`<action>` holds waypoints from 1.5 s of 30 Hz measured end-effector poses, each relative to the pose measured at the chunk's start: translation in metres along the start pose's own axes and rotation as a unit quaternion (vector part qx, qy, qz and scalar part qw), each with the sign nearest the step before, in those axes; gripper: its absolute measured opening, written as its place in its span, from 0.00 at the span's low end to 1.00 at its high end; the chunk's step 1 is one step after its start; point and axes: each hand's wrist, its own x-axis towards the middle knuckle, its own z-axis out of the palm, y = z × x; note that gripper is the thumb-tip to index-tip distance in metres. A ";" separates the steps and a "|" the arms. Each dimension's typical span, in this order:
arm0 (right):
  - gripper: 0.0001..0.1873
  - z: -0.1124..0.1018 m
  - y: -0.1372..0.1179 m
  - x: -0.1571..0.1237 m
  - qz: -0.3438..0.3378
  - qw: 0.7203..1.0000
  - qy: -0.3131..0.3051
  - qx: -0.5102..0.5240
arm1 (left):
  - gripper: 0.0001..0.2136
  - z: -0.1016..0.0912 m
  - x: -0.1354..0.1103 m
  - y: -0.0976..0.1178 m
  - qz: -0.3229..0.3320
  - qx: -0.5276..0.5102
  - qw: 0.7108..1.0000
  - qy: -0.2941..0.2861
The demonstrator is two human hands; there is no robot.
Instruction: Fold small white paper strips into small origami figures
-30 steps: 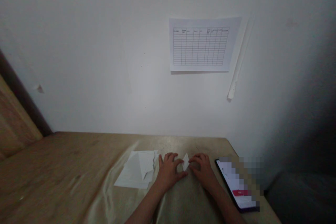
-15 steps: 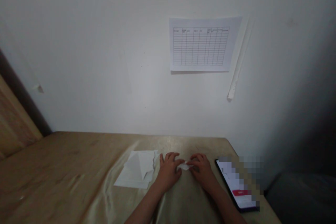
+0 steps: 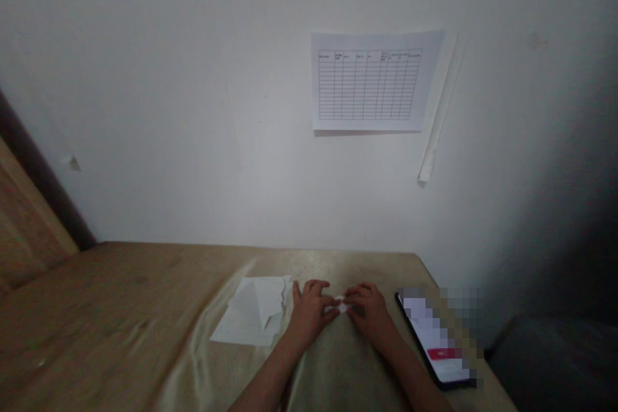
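The desk (image 3: 149, 315) is running along the wall (image 3: 193, 90) at its far edge, and its right edge is slanting down toward the near right. The phone (image 3: 434, 344) is lying close to that right edge. On the left, the desk is stretching well past the sheets (image 3: 248, 315), which are overlapping, ragged along their right side, just left of the left hand (image 3: 309, 311). A strip of desk is showing between the hands and the wall.

The paper (image 3: 343, 307), small and white, is lying between the hands, partly hidden by fingers. The left hand is pinching its left side between thumb and forefinger, the other fingers fanning toward the far side; the right hand (image 3: 371, 308) is pinching its right side, fingers curling inward.
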 end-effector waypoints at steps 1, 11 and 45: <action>0.17 0.000 0.000 0.000 -0.004 1.000 -0.003 0.000 | 0.08 0.001 0.000 0.000 0.003 -0.001 1.000 0.007; 0.15 0.001 0.004 0.001 -0.016 1.000 -0.018 -0.017 | 0.08 0.005 0.004 -0.002 0.032 -0.048 0.998 0.024; 0.09 0.005 0.001 0.002 -0.010 1.000 0.000 -0.022 | 0.04 0.003 0.002 0.004 0.043 -0.072 0.996 0.038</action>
